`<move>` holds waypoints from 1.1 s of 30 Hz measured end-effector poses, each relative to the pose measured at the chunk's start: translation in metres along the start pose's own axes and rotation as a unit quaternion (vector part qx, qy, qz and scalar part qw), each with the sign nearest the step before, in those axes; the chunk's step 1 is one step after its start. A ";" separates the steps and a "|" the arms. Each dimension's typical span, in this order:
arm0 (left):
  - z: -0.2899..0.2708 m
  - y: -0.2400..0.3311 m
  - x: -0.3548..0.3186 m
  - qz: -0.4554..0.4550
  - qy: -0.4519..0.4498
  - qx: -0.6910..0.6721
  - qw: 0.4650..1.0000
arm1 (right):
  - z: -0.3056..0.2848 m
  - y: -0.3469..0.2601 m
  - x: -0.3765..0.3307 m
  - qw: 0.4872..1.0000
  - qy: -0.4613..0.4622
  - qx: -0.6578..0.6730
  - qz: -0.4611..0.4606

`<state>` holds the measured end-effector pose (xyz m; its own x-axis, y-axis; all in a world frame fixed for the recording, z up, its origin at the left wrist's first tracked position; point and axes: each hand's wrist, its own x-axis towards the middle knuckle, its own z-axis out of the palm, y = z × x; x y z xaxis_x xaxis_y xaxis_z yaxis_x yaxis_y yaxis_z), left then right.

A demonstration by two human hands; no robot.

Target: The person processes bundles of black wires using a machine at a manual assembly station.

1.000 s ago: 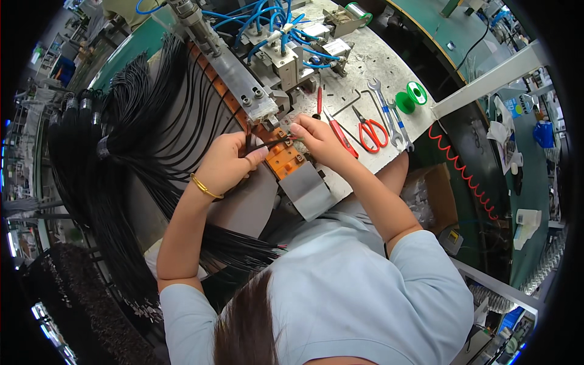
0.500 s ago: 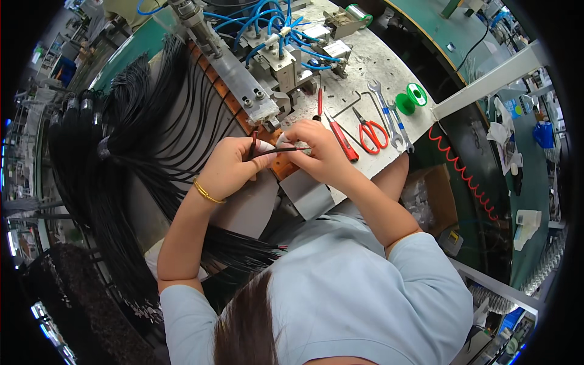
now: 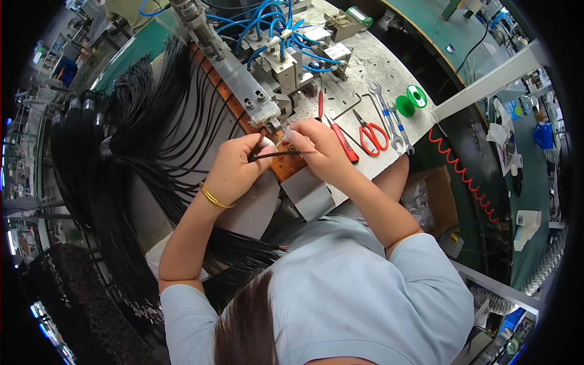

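My left hand [image 3: 234, 167], with a gold bracelet on the wrist, is closed around a thin black cable [image 3: 274, 154]. The cable's reddish end reaches toward my right palm. A white wrap covers a left fingertip. Close by on the right, my right hand [image 3: 323, 149] has its thumb and fingers pinched together; something small and pale shows at the tips, too small to name. Both hands are over a copper-coloured bar [image 3: 285, 168], just in front of a metal clamp head [image 3: 265, 113] on the bench fixture.
Bundles of black cables [image 3: 115, 201] fill the left side. Blue air tubes [image 3: 286, 36] run to the fixture. To the right lie red-handled scissors [image 3: 372, 137], a red-handled tool [image 3: 345, 141], wrenches [image 3: 389, 112] and a green spool [image 3: 416, 95]. Below stands a cardboard box [image 3: 441, 198].
My left hand has shifted slightly right and down. A gap has opened between the two hands' fingertips, which were close together before. The right fingertips are a little higher.
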<state>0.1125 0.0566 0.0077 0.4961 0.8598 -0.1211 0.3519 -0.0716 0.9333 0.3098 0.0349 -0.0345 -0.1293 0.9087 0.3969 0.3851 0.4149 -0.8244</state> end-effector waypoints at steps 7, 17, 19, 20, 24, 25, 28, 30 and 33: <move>-0.007 -0.002 0.002 0.069 0.024 0.089 0.993 | -0.002 0.004 0.001 0.998 -0.014 -0.044 -0.039; -0.007 -0.004 0.004 -0.073 -0.018 0.083 0.994 | 0.002 0.018 -0.003 0.995 0.002 0.060 0.077; -0.007 -0.010 0.004 -0.063 -0.010 0.085 0.994 | 0.002 0.032 -0.001 0.998 -0.006 -0.048 0.033; -0.007 -0.015 0.005 -0.052 -0.004 0.087 0.995 | 0.003 0.037 -0.001 0.998 -0.005 -0.049 0.034; -0.002 -0.021 0.008 -0.052 0.019 0.123 0.991 | 0.008 0.049 -0.002 0.992 -0.032 0.086 0.089; -0.001 -0.022 0.009 -0.058 0.028 0.140 0.988 | 0.009 0.051 -0.002 0.992 -0.031 0.080 0.089; -0.004 -0.013 0.006 -0.063 0.032 0.137 0.988 | 0.010 0.049 -0.001 0.994 -0.031 0.066 0.087; -0.005 -0.011 0.006 -0.065 0.034 0.136 0.988 | 0.011 0.040 -0.003 0.998 0.004 0.050 0.046; -0.006 -0.011 0.005 -0.077 -0.011 0.155 0.985 | 0.011 0.040 -0.002 0.999 0.006 0.037 0.031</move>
<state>0.1068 0.0649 -0.0015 0.4346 0.8612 -0.2635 0.6482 -0.0960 0.7554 0.3158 0.0505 -0.0727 -0.0966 0.9322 0.3489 0.3239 0.3609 -0.8745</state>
